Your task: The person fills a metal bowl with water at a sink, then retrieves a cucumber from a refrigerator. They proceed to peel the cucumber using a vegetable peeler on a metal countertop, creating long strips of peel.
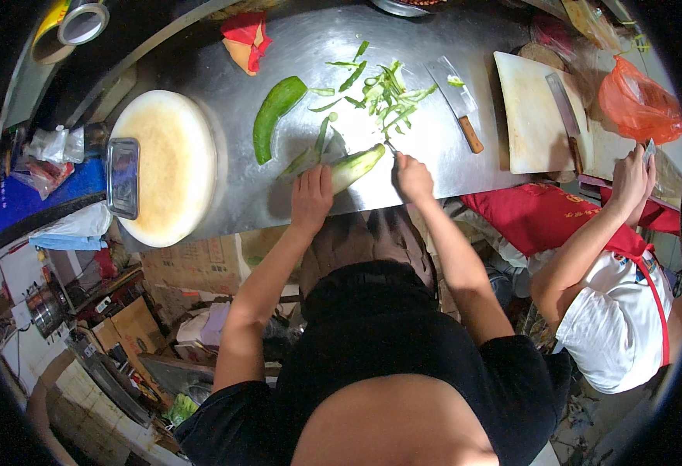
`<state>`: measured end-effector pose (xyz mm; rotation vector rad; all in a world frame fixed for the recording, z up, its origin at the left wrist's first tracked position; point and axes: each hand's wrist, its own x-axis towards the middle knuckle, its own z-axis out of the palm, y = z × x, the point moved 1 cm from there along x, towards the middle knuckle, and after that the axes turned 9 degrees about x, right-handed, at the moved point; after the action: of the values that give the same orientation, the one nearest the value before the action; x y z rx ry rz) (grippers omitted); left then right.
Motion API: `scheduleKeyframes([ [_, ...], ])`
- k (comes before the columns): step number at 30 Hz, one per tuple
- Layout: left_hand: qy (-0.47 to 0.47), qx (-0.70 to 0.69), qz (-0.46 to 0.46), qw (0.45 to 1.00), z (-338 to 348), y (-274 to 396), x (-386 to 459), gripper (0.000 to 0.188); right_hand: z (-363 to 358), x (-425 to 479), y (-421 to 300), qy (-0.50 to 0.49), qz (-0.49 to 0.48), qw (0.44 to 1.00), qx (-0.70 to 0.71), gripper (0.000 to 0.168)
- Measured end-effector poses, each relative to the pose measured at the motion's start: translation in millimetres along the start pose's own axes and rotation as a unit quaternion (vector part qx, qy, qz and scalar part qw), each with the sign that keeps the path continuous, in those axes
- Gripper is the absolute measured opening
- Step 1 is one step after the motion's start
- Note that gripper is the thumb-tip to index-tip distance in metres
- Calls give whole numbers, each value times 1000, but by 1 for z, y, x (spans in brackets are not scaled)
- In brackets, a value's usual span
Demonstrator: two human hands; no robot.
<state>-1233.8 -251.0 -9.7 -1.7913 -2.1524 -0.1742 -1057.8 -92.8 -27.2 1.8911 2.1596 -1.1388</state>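
Note:
My left hand (313,195) grips a partly peeled green gourd (357,168), pressing it near the front edge of the steel table (236,192). Pale flesh shows along the gourd, with green left at its tip. In my right hand (415,177) is a small peeler (391,148), its head close to the gourd's far end; most of the tool is hidden by the fingers. Beyond both hands lies a loose pile of green peel strips (390,96). An unpeeled curved green gourd piece (278,119) rests to the left of the pile.
A cleaver (456,99) with a wooden handle lies right of the peels. At left stands a thick round cutting board (166,169). Farther right, a second knife (563,110) lies on a rectangular white board (527,116), near an orange plastic bag (638,102) and a co-worker's hands (632,175).

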Motion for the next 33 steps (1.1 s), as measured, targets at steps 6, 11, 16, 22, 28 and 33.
scheduleKeyframes([
  [6,-20,2,-10,1000,3,-1,-10,32,-23,-55,-52,-76,-101,992,-28,49],
  [11,-22,4,12,1000,3,-6,-7,33,-7,-43,-37,-53,-111,992,-31,51],
  [16,-18,5,-6,1000,6,-5,-12,32,-3,16,22,2,-45,995,-84,50],
  [22,-30,8,-43,999,13,-1,-23,28,-12,-28,-15,-64,-109,992,-11,45],
  [28,-95,-42,-54,993,23,-3,-40,39,-11,20,3,-22,-105,982,-157,44],
  [33,-206,-234,-236,920,-2,8,-25,46,-55,21,-29,174,-88,980,43,39],
])
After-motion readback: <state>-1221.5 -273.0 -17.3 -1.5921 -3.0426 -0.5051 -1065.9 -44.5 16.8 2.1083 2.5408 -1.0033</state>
